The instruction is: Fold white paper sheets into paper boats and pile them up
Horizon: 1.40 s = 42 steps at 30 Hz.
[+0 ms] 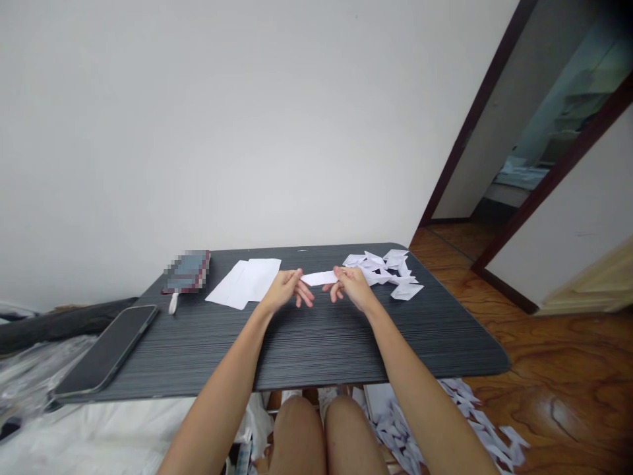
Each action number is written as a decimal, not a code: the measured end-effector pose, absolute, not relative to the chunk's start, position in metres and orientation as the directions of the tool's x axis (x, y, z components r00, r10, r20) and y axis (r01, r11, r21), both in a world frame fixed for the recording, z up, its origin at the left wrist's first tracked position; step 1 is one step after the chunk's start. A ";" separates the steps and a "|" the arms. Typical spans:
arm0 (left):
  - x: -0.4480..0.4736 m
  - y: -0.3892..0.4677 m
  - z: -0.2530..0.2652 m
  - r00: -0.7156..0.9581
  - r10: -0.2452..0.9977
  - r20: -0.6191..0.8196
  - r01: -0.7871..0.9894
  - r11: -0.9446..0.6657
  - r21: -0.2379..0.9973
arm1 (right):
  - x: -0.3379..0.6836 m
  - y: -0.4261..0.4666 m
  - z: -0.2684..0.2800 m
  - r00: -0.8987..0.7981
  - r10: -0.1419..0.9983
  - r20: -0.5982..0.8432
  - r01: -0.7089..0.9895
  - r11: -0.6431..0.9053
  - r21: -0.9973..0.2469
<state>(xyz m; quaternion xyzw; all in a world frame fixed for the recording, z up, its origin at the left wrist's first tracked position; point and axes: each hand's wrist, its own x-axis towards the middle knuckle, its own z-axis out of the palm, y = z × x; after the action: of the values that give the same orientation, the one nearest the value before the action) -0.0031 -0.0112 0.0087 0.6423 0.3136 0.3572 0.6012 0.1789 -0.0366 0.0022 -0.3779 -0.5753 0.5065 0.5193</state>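
A narrow folded strip of white paper (319, 278) is stretched between my two hands, just above the dark table. My left hand (288, 288) pinches its left end between thumb and fingers. At the other end my right hand (350, 285) grips it the same way, with the lower fingers hanging loosely. Flat white paper sheets (242, 282) lie to the left of my left hand, partly overlapping. Beyond my right hand is a loose heap of folded white paper pieces (386, 267).
On the dark table (316, 349), a phone (109, 349) lies at the left edge; a blurred-out device (188, 272) lies behind it. More folded papers (487, 422) are on the wooden floor at right. A white wall (297, 132) stands behind the table.
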 end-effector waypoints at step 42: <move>-0.028 -0.002 -0.011 -0.173 0.973 0.152 0.953 0.126 0.277 | 0.193 -0.030 -0.023 0.225 0.862 0.454 0.819 0.085 -0.568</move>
<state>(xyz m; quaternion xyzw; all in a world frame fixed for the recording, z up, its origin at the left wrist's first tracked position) -0.0277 -0.0021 -0.0112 0.6423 0.7497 0.1563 0.0328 0.1926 -0.0302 -0.0235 -0.6757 -0.6219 0.0274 0.3949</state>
